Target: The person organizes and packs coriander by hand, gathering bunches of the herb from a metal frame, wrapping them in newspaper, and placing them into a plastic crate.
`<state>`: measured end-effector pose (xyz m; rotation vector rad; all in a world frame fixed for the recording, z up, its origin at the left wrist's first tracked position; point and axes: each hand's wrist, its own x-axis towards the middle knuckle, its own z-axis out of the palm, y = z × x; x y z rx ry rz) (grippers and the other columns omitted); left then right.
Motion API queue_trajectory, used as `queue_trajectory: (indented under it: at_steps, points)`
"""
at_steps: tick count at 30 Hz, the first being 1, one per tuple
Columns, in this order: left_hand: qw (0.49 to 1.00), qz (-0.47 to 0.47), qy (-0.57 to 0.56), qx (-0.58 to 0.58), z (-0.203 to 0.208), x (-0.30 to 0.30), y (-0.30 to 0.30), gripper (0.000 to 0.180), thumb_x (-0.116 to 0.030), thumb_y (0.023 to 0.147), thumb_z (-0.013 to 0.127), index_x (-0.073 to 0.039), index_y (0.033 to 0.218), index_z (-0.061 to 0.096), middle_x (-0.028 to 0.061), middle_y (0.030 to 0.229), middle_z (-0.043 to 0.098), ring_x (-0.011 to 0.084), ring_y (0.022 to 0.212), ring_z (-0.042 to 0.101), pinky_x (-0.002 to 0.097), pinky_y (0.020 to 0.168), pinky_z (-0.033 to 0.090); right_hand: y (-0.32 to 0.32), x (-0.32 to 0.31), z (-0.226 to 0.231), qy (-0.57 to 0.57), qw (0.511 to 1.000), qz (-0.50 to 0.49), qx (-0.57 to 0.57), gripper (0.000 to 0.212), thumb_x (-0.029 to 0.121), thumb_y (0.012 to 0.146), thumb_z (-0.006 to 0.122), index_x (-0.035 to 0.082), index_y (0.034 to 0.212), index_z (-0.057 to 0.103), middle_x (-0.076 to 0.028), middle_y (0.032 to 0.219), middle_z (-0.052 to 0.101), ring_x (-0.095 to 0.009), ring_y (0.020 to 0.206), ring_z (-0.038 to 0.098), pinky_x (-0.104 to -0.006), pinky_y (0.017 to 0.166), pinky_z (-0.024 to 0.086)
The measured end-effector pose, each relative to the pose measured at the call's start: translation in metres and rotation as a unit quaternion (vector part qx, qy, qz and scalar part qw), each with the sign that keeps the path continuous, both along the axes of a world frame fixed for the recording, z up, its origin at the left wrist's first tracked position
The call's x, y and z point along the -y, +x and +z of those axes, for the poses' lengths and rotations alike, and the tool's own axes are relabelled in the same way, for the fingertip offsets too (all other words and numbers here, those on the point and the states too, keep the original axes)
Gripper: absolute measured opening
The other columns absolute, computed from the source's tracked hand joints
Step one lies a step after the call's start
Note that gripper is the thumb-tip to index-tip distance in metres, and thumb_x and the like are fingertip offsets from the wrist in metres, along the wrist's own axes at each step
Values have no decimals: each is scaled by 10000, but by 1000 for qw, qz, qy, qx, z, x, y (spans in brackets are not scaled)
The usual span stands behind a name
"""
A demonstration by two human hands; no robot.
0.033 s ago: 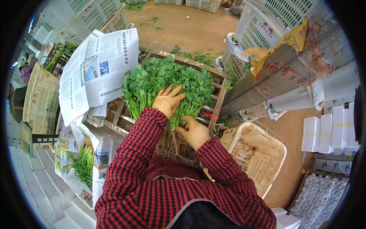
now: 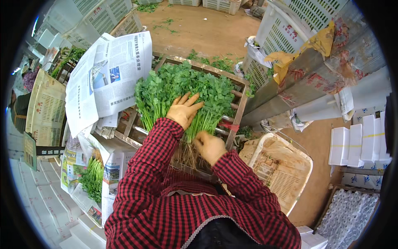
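A broad bunch of leafy green coriander (image 2: pixel 186 85) lies across a low wooden-framed rack (image 2: pixel 124 139), leaves away from me and pale roots (image 2: pixel 185 157) toward me. My left hand (image 2: pixel 183 111) rests flat on the leaves and stems with its fingers spread. Just above the roots, at the right edge of the bunch, my right hand (image 2: pixel 211 147) has its fingers curled and drawn together at the stems. Its fingertips are partly hidden.
Newspaper sheets (image 2: pixel 110 74) stand over the rack's left side. Below them another green bunch (image 2: pixel 93 176) lies on newspaper. A dirty white basket (image 2: pixel 286 170) is at my right, near a metal post (image 2: pixel 315 74). White foam boxes (image 2: pixel 350 141) stand far right.
My right hand's thumb and fingers have come closer together at the stems, by the roots. My left hand stays spread on the bunch.
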<state>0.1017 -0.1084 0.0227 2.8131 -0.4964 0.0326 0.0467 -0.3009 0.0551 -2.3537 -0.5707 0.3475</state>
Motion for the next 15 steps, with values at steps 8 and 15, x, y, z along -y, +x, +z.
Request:
queue_trajectory:
  at_steps: [8,15]
  points:
    - [1000,15,14,22,-4,-7,-4,418,-148,994,581,-247,1401,586,84,1603,431,359,1481,377,513,1196,326,-11,164,21,352,835,-39,-420,191,235,977,633,50,1016,663,-100,732,716,-178,582,693,-330,549,551]
    - [954,103,-169,227,52,-27,-56,516,11,834,651,-51,1345,606,214,1409,585,424,1314,553,534,1122,431,-16,164,-14,66,933,-327,-132,402,271,1016,637,84,1372,631,-93,779,721,-143,614,688,-298,601,560]
